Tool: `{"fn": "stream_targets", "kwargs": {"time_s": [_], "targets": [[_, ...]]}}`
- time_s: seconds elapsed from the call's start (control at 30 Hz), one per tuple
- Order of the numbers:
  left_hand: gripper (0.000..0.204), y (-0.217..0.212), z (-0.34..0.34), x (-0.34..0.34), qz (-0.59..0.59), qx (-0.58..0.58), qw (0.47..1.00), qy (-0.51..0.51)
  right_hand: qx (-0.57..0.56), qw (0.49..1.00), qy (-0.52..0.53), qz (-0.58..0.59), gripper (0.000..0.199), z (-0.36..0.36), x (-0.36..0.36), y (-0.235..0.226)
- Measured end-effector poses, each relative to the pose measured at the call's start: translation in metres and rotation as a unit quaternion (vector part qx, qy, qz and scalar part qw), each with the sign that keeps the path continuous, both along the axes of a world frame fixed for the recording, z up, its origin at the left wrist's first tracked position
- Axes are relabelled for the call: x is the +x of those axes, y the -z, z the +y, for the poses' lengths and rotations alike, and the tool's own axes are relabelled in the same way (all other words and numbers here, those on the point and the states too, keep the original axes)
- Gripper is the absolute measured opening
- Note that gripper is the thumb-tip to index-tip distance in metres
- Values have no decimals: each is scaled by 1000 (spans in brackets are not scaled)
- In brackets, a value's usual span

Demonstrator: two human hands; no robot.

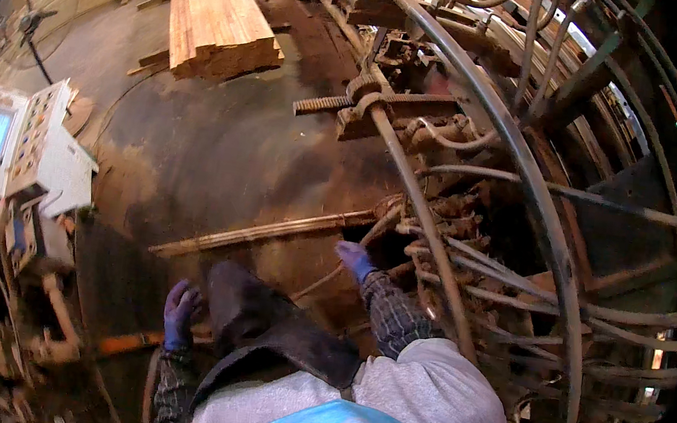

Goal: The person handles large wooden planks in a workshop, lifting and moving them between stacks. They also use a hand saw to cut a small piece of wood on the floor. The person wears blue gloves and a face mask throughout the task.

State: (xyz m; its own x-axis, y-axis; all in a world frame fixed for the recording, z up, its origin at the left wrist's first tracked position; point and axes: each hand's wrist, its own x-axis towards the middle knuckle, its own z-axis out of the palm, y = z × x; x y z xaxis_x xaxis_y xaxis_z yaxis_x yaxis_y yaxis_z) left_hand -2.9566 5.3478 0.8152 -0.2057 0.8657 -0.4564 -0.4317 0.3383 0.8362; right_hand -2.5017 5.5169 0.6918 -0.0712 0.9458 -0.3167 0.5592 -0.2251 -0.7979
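My left hand (181, 310) is in a purple glove and hangs beside my dark apron (246, 310). Its fingers are loosely bent and somewhat apart, with nothing seen in them. Further right and forward is my right hand (355, 261), gloved in the same purple, its fingers pointing left; they are too small and blurred to tell how they are held. Just beyond it run long thin wooden strips (268, 233), low over the dark floor. Whether the right hand touches anything cannot be made out. Close to its right stand a long metal rod (431, 210) and several hoses (500, 274).
A stack of planks (219, 15) lies on bearers at the far left. A white control console (51, 147) with a screen and buttons stands left. Hoses, threaded rods and a thick curved pipe (523, 150) fill the right side. An orange bar (128, 344) is low at left.
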Motion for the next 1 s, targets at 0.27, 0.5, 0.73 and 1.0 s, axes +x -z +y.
{"fn": "stream_targets", "kwargs": {"time_s": [0.27,0.5,0.73,1.0], "targets": [[53,57,123,-114,7,-79,996,-28,-11,976,-207,-71,34,137,-125,43],[54,1,291,-196,54,-54,997,12,117,985,-97,-77,30,255,-189,75],[53,-26,522,-220,40,27,997,63,87,951,-212,-207,37,396,-250,65],[44,26,734,-244,73,-18,983,165,72,975,-134,-159,21,606,-307,63]]}}
